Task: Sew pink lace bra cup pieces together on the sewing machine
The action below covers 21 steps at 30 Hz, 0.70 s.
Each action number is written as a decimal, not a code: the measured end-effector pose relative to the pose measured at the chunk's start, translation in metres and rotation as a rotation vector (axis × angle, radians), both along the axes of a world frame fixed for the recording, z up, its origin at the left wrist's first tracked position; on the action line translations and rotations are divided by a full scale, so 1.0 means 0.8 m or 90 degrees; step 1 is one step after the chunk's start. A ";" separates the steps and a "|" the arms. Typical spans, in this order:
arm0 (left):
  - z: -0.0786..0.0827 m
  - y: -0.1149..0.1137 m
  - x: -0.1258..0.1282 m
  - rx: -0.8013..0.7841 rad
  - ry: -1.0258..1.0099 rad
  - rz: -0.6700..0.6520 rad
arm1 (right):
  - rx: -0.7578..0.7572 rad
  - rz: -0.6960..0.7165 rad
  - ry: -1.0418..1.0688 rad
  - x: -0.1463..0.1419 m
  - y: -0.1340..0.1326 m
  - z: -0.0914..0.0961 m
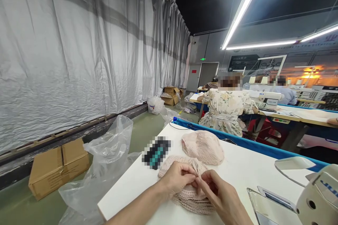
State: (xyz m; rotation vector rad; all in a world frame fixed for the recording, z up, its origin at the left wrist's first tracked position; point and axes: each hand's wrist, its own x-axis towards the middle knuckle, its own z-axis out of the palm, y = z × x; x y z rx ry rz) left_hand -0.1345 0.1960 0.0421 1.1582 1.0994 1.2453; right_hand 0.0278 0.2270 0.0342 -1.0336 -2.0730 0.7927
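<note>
On the white table [126,190] lies a pale pink knitted piece [194,201], rounded like a hat, with ribbed layers along its near edge. My left hand [178,177] has its thumb and fingers pinched together at a gathered bit of the knit. Close against it, my right hand [218,191] pinches the same spot, the fingertips of both hands nearly touching. Whatever fine detail sits between the fingertips is too small to make out. Just beyond rests a second pale pink knitted piece [203,146], rounded and untouched.
A blurred dark object [156,153] lies left of the knits. At right stands a white sewing machine [320,197]. Clear plastic bags [111,151] and a cardboard box [59,168] are on the floor at left. Ahead, a person in a floral top [224,109] sits at another table.
</note>
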 end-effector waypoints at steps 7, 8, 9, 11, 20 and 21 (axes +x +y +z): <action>0.008 -0.005 0.002 -0.003 -0.042 0.031 | -0.097 0.028 0.066 -0.002 0.002 -0.012; 0.009 -0.006 0.001 -0.010 -0.048 0.037 | -0.107 0.030 0.079 -0.001 0.002 -0.011; 0.011 -0.007 0.001 -0.017 -0.054 0.041 | -0.116 0.032 0.090 0.000 0.002 -0.011; 0.013 -0.008 0.003 -0.029 -0.068 0.050 | -0.131 0.039 0.105 0.000 0.002 -0.007; 0.037 -0.015 0.028 -0.024 -0.223 0.157 | -0.132 0.049 0.249 -0.004 -0.020 0.024; 0.046 -0.019 0.027 -0.015 -0.257 0.168 | -0.130 0.043 0.285 0.000 -0.026 0.030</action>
